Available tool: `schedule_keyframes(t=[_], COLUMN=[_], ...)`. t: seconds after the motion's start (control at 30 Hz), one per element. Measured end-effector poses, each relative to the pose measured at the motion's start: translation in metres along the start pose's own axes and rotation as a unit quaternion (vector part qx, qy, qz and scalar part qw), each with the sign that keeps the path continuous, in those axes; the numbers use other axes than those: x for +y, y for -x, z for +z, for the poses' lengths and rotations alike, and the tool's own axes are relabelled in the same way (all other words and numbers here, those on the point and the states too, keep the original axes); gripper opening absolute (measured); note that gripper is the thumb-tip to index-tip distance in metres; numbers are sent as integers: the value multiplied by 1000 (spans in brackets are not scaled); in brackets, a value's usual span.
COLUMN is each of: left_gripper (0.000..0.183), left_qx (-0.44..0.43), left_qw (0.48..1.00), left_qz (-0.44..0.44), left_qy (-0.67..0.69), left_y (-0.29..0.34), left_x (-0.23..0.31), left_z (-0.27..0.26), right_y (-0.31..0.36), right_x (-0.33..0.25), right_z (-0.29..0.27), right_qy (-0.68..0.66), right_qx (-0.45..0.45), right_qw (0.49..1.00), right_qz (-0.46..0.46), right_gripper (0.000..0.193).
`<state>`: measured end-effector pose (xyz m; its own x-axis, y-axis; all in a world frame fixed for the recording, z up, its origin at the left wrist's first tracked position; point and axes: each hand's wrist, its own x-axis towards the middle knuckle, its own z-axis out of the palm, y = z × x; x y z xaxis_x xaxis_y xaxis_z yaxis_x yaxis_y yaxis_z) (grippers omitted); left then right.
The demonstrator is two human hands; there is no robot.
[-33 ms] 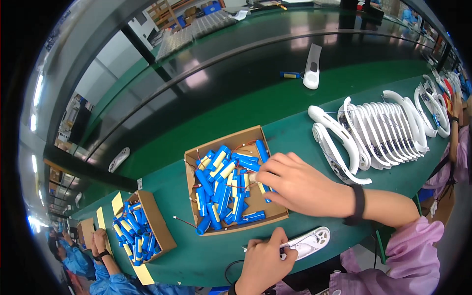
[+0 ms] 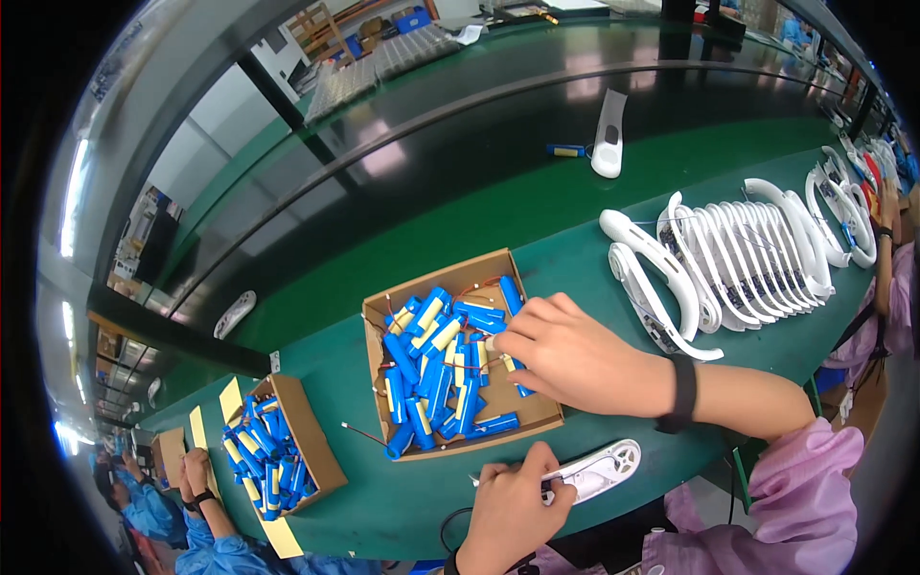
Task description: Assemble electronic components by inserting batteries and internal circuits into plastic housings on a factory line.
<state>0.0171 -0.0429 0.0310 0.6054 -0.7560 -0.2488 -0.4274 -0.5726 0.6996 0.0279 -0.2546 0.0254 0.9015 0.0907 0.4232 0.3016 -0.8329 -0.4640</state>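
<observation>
My left hand grips a white plastic housing half lying on the green bench, its fingers bent over a dark part inside the shell. A round spoked end of the housing points to the right. Above the brown cardboard box, my right hand has curled fingers pinching at a blue battery with a yellow label; the fingers partly hide it. Blue cylindrical batteries with yellow strips and thin red and black wires lie jumbled in this box.
At the right stands a row of white curved housings with circuit boards. A second box of batteries is at left, beside a co-worker's hand. Farther back lie a white housing and a single battery.
My right hand has shifted very slightly left over the box. My left hand and the housing stay in place.
</observation>
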Motion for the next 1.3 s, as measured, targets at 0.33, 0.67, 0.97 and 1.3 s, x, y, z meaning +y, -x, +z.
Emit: schedule_keyframes(t=[0.33,0.67,0.97,1.3], left_gripper=[12,9,4,23], left_qx=[238,168,126,138], left_qw=[964,912,942,990], left_qz=[83,34,13,14], left_qy=[81,373,312,-41], left_y=[17,35,40,13], left_x=[-1,2,1,-9], left_z=[-12,-15,-8,4], right_y=[-2,62,98,118], right_x=[-39,-66,-86,-97], right_z=[-12,-13,-15,4], right_qy=[-216,-412,-592,-180], right_qx=[45,5,-43,73], right_qw=[974,908,770,947], right_qz=[43,77,236,255], right_gripper=[13,50,43,15])
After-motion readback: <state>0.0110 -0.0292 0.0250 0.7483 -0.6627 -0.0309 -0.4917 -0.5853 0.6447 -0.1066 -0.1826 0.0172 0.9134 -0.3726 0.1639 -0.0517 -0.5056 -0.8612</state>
